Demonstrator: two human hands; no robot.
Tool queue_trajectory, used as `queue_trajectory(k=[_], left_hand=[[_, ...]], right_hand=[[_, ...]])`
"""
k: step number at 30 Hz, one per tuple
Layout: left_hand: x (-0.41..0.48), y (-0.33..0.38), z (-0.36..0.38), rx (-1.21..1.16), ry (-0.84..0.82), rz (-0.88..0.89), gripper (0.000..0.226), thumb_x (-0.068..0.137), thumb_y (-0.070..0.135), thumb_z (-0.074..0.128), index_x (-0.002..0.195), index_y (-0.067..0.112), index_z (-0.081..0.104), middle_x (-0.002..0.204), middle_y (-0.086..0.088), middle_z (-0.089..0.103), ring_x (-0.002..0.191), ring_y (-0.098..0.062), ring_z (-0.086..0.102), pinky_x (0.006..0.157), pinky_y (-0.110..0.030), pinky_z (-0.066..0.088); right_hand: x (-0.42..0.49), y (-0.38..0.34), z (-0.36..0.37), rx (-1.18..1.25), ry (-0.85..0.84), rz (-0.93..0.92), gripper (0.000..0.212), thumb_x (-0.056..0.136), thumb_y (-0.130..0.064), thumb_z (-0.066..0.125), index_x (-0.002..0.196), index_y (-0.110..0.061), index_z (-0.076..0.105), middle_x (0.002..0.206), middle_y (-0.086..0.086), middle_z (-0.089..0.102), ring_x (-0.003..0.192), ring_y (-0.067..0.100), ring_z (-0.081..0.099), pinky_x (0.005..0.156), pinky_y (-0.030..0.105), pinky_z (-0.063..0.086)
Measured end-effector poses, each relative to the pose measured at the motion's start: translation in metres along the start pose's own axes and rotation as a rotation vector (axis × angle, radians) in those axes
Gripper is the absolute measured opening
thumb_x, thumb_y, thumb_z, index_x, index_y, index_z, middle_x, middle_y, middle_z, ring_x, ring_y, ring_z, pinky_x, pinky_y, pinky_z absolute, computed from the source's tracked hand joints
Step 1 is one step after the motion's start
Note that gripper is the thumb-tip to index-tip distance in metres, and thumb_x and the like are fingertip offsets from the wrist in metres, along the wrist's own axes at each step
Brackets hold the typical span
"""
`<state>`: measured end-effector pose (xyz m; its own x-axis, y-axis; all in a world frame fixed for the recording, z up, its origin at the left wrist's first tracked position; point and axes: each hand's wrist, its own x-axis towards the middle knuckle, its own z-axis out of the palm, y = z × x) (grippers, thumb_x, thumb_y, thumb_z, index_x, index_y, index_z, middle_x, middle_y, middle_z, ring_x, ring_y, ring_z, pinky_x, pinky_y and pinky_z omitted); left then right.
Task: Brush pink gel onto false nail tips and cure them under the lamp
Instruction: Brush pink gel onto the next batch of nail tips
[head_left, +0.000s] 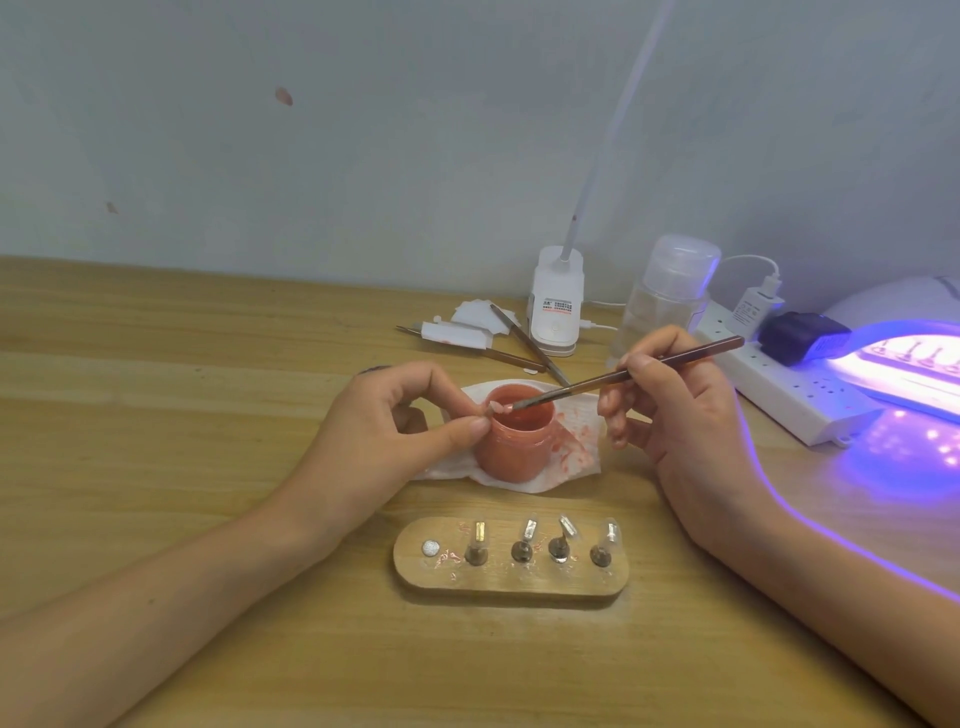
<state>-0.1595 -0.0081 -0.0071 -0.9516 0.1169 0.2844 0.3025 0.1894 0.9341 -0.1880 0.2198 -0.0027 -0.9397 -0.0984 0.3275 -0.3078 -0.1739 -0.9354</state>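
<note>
Head view: just above the open pink gel jar (514, 434), the left hand (384, 431) pinches a nail tip (496, 407) between thumb and forefinger. The right hand (675, 410) holds the brush (623, 375) in a pen grip, bristles touching that tip. In front of the jar, the wooden stand (511, 561) carries four seemingly uncoated tips, with one post bare. Right of the jar, the lit lamp (904, 364) seems to cure others already, so roughly half appears left.

A matt, grained wooden table (208, 395) was seen beneath a smooth wooden holder block (511, 582) set with shiny metal stands (522, 545). The pink gel jar (514, 441) looked like smooth plastic, resting on soft, stained white tissue (571, 447). The curing lamp (904, 332) appeared glossy plastic.
</note>
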Motion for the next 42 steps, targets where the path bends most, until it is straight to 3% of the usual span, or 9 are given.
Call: queue_trajectory(k=[5,8,15,24,28,32,37,40,42], left_hand=[[-0.001,0.000,0.000,0.007,0.000,-0.008,0.010,0.080,0.015,0.078,0.075,0.017,0.070,0.074,-0.005,0.069,0.060,-0.023,0.044,0.056,-0.032,0.037],[0.000,0.001,0.000,0.015,-0.003,-0.016,0.009,0.079,0.019,0.079,0.075,0.019,0.070,0.078,-0.015,0.068,0.062,-0.025,0.046,0.059,-0.035,0.040],[0.000,0.001,0.000,0.025,0.002,-0.010,0.014,0.079,0.015,0.078,0.072,0.022,0.068,0.076,0.002,0.067,0.060,-0.022,0.044,0.056,-0.028,0.040],[-0.001,0.003,0.000,0.032,0.001,-0.003,0.015,0.080,0.013,0.078,0.072,0.021,0.068,0.079,-0.004,0.066,0.057,-0.021,0.042,0.054,-0.028,0.037],[-0.001,0.003,0.000,0.030,0.004,0.001,0.015,0.080,0.013,0.078,0.072,0.021,0.068,0.078,-0.002,0.067,0.058,-0.021,0.042,0.055,-0.028,0.037],[-0.001,0.003,0.000,0.035,0.005,0.011,0.014,0.079,0.013,0.078,0.072,0.019,0.068,0.077,-0.006,0.066,0.056,-0.021,0.041,0.055,-0.028,0.035],[0.000,0.002,0.000,0.032,0.002,0.019,0.014,0.080,0.013,0.079,0.073,0.019,0.068,0.077,-0.007,0.066,0.056,-0.022,0.041,0.059,-0.033,0.036],[-0.001,0.001,0.000,0.031,-0.004,0.012,0.013,0.083,0.012,0.077,0.076,0.018,0.068,0.077,0.001,0.067,0.059,-0.023,0.046,0.067,-0.039,0.043],[0.000,0.004,-0.003,0.001,-0.001,0.009,0.008,0.083,0.015,0.074,0.082,0.016,0.066,0.086,0.004,0.070,0.064,-0.023,0.049,0.066,-0.034,0.046]], right_hand=[[0.000,-0.002,0.003,0.063,-0.062,-0.031,0.021,0.092,-0.020,0.051,0.076,-0.028,0.060,0.062,0.002,0.063,0.057,0.014,0.059,0.050,0.021,0.048],[0.000,-0.001,0.003,0.014,-0.060,-0.013,0.015,0.091,-0.021,0.052,0.078,-0.025,0.058,0.063,0.005,0.063,0.057,0.016,0.058,0.050,0.022,0.048],[0.001,0.000,-0.002,-0.017,0.032,-0.015,0.024,0.089,-0.019,0.052,0.070,-0.032,0.060,0.058,0.000,0.060,0.054,0.013,0.055,0.047,0.021,0.044],[0.005,-0.008,-0.016,0.055,0.238,-0.006,0.032,0.092,-0.006,0.045,0.065,-0.023,0.048,0.051,-0.002,0.047,0.046,0.009,0.041,0.043,0.020,0.023],[0.007,-0.010,-0.014,0.126,0.094,-0.087,0.025,0.084,-0.009,0.046,0.067,-0.024,0.056,0.061,0.001,0.057,0.052,0.011,0.053,0.043,0.019,0.038],[0.004,-0.009,-0.016,-0.037,-0.072,-0.248,0.032,0.082,0.001,0.040,0.073,-0.025,0.058,0.069,0.001,0.060,0.057,0.017,0.055,0.047,0.022,0.043],[0.006,-0.013,-0.023,-0.051,-0.046,-0.303,0.034,0.073,0.003,0.036,0.069,-0.025,0.054,0.066,-0.003,0.056,0.053,0.015,0.048,0.047,0.018,0.036],[0.009,-0.012,-0.024,0.033,0.035,-0.238,0.028,0.076,-0.002,0.037,0.067,-0.024,0.052,0.062,-0.004,0.055,0.052,0.011,0.047,0.045,0.018,0.033],[0.010,-0.011,-0.023,0.122,0.082,-0.149,0.022,0.080,-0.006,0.039,0.069,-0.021,0.050,0.060,-0.003,0.054,0.050,0.009,0.045,0.044,0.017,0.031]])
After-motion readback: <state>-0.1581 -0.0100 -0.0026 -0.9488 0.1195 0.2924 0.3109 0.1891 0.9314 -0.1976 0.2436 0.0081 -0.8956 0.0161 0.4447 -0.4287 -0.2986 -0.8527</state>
